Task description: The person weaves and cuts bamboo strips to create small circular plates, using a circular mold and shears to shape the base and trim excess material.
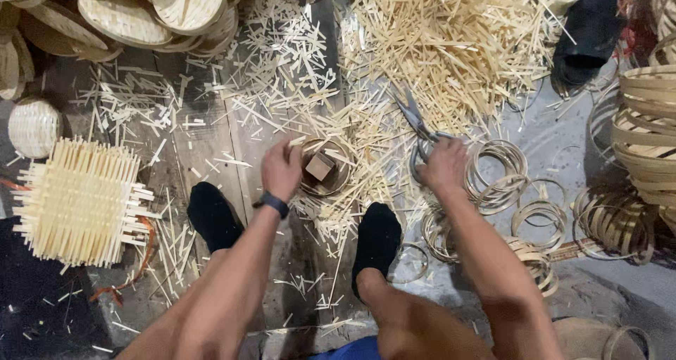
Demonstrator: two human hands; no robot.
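I see my left hand (282,168) closed on a small wooden block (320,166) inside a bamboo ring (325,168) on the floor between my feet, my right hand (443,164) gripping scissors (415,121); loose bamboo hoops (539,216) remain unused.

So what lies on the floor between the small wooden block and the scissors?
In the head view, loose bamboo slivers litter the floor between the wooden block and the scissors; nothing else.
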